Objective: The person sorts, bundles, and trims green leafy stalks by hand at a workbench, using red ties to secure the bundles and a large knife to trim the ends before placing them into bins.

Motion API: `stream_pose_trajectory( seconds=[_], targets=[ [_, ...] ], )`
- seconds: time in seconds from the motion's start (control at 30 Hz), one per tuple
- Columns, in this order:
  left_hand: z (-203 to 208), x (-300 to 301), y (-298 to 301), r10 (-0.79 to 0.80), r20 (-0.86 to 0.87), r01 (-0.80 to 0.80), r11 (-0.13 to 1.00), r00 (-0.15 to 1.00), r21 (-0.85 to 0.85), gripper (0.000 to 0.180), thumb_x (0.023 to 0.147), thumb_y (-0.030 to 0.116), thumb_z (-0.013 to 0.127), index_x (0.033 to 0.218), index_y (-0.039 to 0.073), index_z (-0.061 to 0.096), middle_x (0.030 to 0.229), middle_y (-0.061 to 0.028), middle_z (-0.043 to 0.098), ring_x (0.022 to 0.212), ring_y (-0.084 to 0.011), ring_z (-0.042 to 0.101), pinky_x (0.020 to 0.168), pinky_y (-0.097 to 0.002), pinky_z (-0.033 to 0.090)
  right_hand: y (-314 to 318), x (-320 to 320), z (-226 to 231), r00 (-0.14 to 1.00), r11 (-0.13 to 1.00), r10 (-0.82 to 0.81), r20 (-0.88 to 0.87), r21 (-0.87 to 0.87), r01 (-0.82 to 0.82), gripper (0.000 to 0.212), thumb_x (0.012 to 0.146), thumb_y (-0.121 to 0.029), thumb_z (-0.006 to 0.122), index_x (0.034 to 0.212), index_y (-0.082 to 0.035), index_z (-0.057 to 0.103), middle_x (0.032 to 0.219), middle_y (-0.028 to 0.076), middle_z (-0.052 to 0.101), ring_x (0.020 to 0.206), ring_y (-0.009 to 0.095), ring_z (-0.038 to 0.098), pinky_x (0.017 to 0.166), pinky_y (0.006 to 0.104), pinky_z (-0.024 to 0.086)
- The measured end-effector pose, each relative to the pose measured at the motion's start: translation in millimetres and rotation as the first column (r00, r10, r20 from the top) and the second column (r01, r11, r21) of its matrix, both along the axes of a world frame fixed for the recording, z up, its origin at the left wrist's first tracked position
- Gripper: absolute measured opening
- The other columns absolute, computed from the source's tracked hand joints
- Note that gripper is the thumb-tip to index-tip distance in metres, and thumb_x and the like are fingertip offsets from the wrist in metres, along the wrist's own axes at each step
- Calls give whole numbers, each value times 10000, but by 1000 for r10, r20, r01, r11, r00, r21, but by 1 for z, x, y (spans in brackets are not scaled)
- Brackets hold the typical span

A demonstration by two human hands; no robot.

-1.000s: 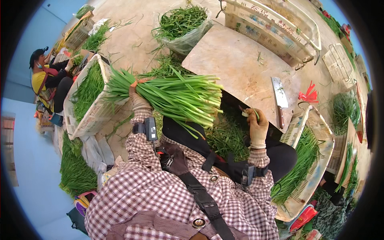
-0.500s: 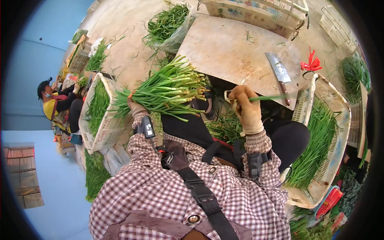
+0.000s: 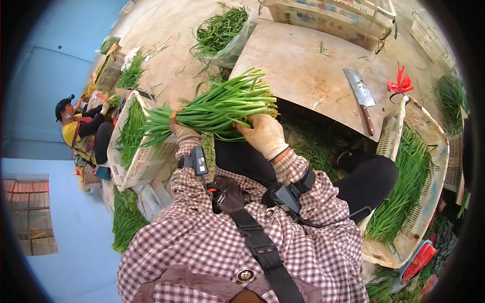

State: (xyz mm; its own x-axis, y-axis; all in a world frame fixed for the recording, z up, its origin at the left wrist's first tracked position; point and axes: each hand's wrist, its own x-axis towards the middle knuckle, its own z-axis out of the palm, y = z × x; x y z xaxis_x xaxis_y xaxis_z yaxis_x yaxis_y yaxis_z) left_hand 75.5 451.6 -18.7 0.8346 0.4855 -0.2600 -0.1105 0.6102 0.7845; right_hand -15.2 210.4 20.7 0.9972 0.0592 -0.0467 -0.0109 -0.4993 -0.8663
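A thick bunch of garlic chives lies across in front of me, leaf tips to the left and pale stem ends to the right. My left hand is closed round its leafy part; most of the fingers are hidden under the leaves. At the stem end, my right hand, in a pale stained glove, closes on the lower side of the bunch, thumb toward the leaves. Its fingertips are partly hidden. Beyond the hands a broad worn board carries a cleaver with a brown handle, lying untouched.
Crates of greens stand at my left and right. A bag of greens sits beyond the bunch. Red ties lie by the board. Another crate is behind it. A co-worker sits far left.
My right hand has moved left from the board's near edge to the stem end of the bunch. The single stalk it held no longer shows apart from the bunch.
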Motion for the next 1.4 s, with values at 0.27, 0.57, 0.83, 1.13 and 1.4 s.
stream_pose_trajectory(
  seconds=[0.27,0.57,0.83,1.13,1.4],
  targets=[
    [-19,12,22,-42,-100,48,997,994,56,323,663,305,622,863,53,642,939,-147,631,816,-311,588,733,-459,504,-140,-62,-7,965,132,-259,31,991,4,282,918,-318,510,766,-80,506,594,-28,424,406,57,302,411,198,286],
    [-43,5,39,-145,-12,143,985,989,-99,468,668,396,589,1004,72,610,1076,-140,598,905,-344,566,781,-501,477,-129,-82,-86,986,871,-141,-87,-485,82,483,701,-280,703,1147,-161,561,1058,119,586,864,303,616,691,407,509],
    [-30,4,26,-83,-85,72,990,993,-125,391,620,300,644,907,37,610,970,-156,617,813,-328,572,723,-476,498,-4,-31,36,848,948,235,475,-303,-94,213,803,-317,584,864,-113,570,701,70,595,603,260,608,529,368,471],
    [-60,0,49,-158,-141,132,975,977,-178,540,704,396,580,1118,50,569,1102,-153,589,928,-352,565,815,-512,466,-114,-84,-2,992,959,72,-106,282,-39,112,796,-88,630,885,-21,645,788,133,644,694,216,628,619,305,489],
    [-30,-6,13,-140,-355,95,986,924,-140,588,725,456,542,1197,106,525,1211,-119,538,1058,-353,507,869,-566,415,-78,-50,45,768,924,230,598,-381,20,214,687,-94,597,899,-107,628,933,17,618,758,188,588,648,329,441]
  ],
)
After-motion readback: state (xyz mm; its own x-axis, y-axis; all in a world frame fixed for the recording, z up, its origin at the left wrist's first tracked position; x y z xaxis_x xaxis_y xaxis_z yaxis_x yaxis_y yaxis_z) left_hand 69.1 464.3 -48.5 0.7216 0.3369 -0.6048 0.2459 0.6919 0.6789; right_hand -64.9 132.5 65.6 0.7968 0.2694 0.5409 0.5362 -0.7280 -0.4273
